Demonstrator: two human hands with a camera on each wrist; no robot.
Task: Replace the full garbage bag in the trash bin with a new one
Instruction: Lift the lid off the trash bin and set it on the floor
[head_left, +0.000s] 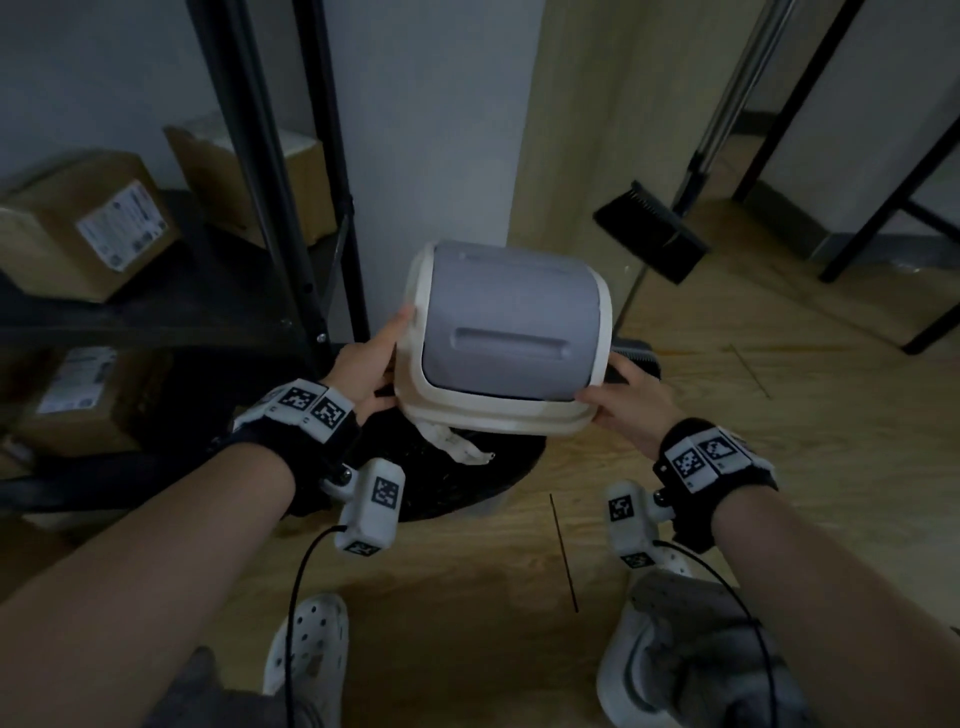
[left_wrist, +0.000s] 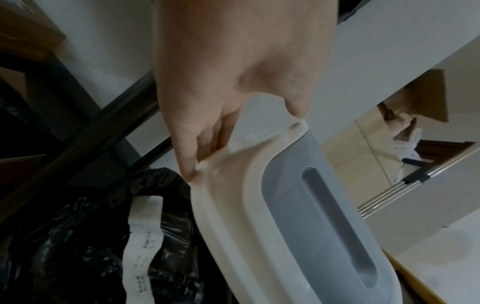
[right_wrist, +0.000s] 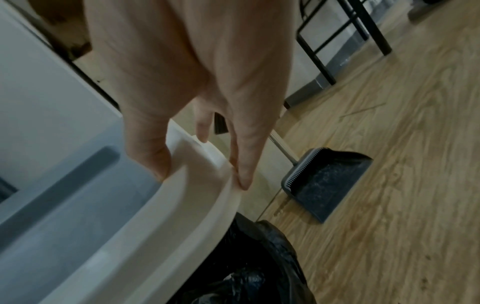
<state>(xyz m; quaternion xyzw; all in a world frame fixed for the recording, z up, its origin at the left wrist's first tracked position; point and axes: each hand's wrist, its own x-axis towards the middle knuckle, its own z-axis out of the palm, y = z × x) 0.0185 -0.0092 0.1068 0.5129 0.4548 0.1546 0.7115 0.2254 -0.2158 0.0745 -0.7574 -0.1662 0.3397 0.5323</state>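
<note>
The bin's lid (head_left: 509, 338), a white frame with a grey swing flap, is lifted and tilted above the trash bin (head_left: 488, 501). My left hand (head_left: 371, 371) grips the lid's left rim, thumb on top and fingers under it (left_wrist: 207, 144). My right hand (head_left: 631, 400) grips the right rim (right_wrist: 182, 160) the same way. Under the lid the black garbage bag (left_wrist: 78, 236) fills the bin, with crumpled white paper (left_wrist: 145, 236) on top. The bag's far side is hidden by the lid.
A black metal shelf rack (head_left: 270, 171) with cardboard boxes (head_left: 88, 228) stands to the left. A dustpan (right_wrist: 327, 185) and broom (head_left: 654, 228) lean on the wall at the right. Black table legs (head_left: 883, 208) stand beyond. My feet in white clogs (head_left: 306, 649) are on the wood floor.
</note>
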